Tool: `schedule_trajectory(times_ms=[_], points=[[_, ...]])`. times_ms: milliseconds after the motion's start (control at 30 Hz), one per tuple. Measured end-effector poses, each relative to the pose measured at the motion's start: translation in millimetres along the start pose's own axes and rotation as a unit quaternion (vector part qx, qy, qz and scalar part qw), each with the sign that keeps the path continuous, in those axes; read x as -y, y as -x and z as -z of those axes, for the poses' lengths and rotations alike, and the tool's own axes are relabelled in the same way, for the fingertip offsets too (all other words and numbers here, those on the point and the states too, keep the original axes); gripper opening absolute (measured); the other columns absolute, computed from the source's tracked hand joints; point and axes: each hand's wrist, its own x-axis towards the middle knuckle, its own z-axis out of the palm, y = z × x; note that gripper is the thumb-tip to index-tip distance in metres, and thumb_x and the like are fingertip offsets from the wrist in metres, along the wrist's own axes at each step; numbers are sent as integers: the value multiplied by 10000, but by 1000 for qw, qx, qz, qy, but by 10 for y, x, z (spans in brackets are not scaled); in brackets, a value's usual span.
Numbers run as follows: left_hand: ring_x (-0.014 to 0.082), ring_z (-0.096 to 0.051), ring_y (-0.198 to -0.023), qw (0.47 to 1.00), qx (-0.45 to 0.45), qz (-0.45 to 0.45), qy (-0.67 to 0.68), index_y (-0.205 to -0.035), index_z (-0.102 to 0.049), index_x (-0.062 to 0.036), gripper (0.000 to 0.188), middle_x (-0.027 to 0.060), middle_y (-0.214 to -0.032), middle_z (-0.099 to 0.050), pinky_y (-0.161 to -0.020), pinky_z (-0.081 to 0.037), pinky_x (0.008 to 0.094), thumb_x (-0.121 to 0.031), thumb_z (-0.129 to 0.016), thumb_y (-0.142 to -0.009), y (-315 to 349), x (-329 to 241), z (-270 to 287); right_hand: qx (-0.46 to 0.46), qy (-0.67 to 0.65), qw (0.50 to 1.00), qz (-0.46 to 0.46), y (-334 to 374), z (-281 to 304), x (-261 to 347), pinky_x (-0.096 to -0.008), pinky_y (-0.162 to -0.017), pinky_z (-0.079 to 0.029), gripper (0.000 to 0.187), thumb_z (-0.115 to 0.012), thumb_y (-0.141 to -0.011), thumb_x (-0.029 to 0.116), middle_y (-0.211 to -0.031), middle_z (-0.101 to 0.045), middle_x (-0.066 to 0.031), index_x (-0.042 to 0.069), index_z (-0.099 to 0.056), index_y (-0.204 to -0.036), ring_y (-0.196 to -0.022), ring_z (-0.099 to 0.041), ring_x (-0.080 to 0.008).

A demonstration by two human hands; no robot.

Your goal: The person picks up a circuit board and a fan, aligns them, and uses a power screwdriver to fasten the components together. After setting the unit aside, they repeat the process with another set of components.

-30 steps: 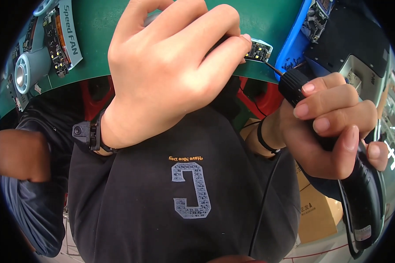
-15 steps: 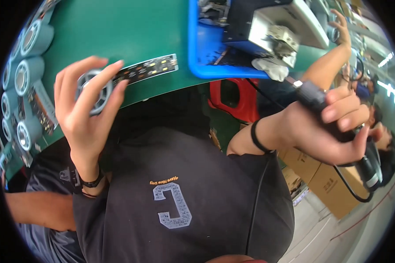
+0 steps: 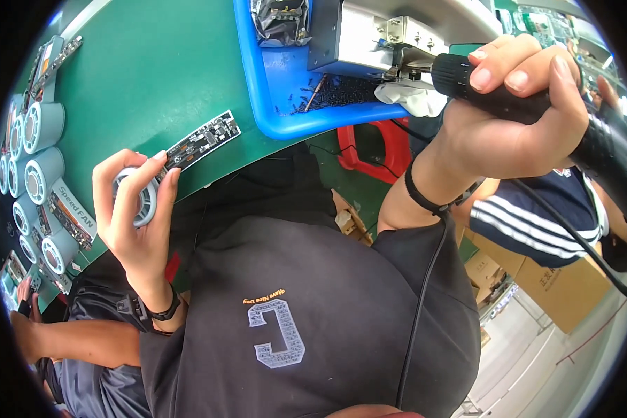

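Note:
My left hand (image 3: pixel 134 219) is closed round the round grey-blue head of a small fan (image 3: pixel 147 202), held at the table's near edge. From it a narrow circuit board (image 3: pixel 205 142) sticks out to the right, component side up. My right hand (image 3: pixel 515 129) grips a black electric screwdriver (image 3: pixel 453 75), its fingers wrapped round the body. The screwdriver's front end points left at a metal screw feeder (image 3: pixel 359 38); whether the bit touches a screw is too small to tell. The feeder stands in a blue tray (image 3: pixel 285 130).
Loose dark screws (image 3: pixel 352 94) and a white cloth (image 3: pixel 418 99) lie in the tray, beside a dark bag (image 3: pixel 280 22). Several similar fans (image 3: pixel 43 125) line the left of the green table (image 3: pixel 153 70). A red stool (image 3: pixel 373 157) stands below; another person sits at right.
My right hand has raised the screwdriver, bringing its front end up to the feeder. My left hand still holds the fan, its board now tilted more upward. The whole view has shifted.

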Motion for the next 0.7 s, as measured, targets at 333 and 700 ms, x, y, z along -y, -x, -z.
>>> schedule_trajectory(times_ms=[333, 700], points=[[225, -656, -969, 988, -118, 9, 99, -1130, -680, 18, 493, 107, -1061, -642, -790, -544, 314, 29, -912, -694, -58, -7, -209, 73, 225, 972, -8, 319, -209, 37, -356, -552, -470, 119, -454, -984, 107, -666, -452, -59, 33, -496, -902, -487, -489, -190], [238, -655, -968, 979, -133, 8, 157, -1111, -653, 7, 512, 132, -1043, -673, -827, -547, 325, 29, -925, -678, 112, 161, -197, -21, 12, 999, 31, -19, 35, 260, -344, -538, -442, 127, -475, -875, 201, -606, -444, -54, 75, -492, -885, -450, -461, -196]])
